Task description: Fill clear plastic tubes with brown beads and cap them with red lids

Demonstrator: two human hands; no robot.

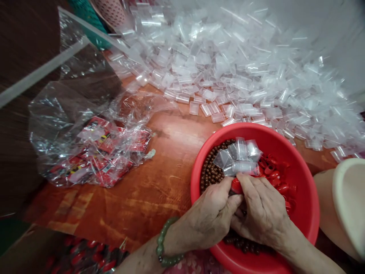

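Note:
Both hands meet over a red plastic basin [199, 160]. My left hand [215, 209], with a green bead bracelet [161, 243] at the wrist, is closed on a small red cap [236, 185]. My right hand [261, 203] grips the same cap from the other side; what lies under the fingers is hidden. Just beyond the fingertips, several clear plastic sleeves [241, 152] rest in the basin. Brown round beads [211, 167] fill its left side and show below the hands. More red caps [275, 177] lie at its right side.
A large heap of clear plastic sleeves [228, 68] covers the back of the wooden table [168, 163]. At left lies a clear bag [94, 152] holding red printed packets. A cream tub [349, 205] stands at right. Red-capped items [91, 257] sit below the table's front edge.

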